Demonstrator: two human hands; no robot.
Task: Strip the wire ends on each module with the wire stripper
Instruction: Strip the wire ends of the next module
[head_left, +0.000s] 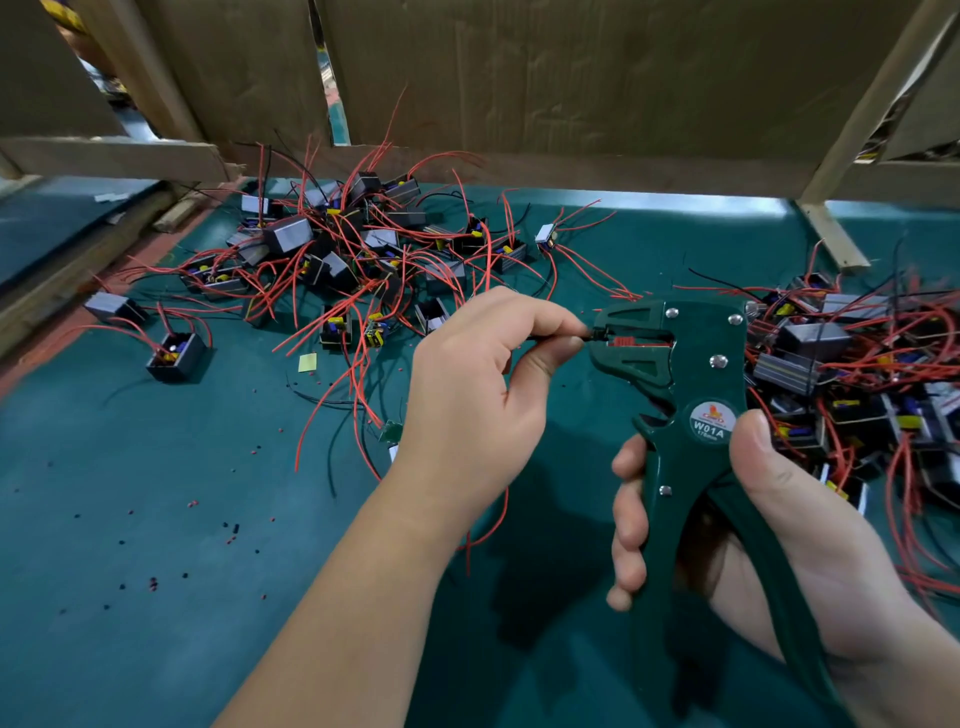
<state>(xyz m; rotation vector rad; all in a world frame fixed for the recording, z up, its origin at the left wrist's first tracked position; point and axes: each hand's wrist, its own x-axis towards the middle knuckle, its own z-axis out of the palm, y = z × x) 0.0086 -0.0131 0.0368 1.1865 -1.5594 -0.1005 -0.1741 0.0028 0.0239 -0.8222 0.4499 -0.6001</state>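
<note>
**Step in hand: feeding a wire end into the tool.**

The left hand (467, 384) held a black wire (584, 338) between thumb and forefinger. Its fingers (556, 317) were pressed together on the insulation, right at the mouth of the wire stripper (691, 395). The wire tip lay between the jaws, which stood slightly apart with the red blade block showing between them. How far the tip reached inside could not be told.

The right hand (769, 519) gripped the green handles. Its fingers were curled round the front handle and the thumb lay beside the round label. The handles stood apart, so the cut was judged not yet made.

The module on this wire was mostly hidden behind the left hand, and red leads trailed out beneath the wrist. One heap of modules (332, 244) lay on the green tabletop (156, 467) beyond the left hand. A second heap (831, 364) lay at the right, behind the tool. Which heap was finished could not be told. Small red and black insulation offcuts (228, 530) dotted the tabletop beside the left forearm, which suggested work well under way.

**Next move, as judged.** Keep the wire straight and the pinch firm, with the fingertips clear of the jaws. Then squeeze the handles fully, so that the jaws clamp and the blades draw off the sleeve.
</note>
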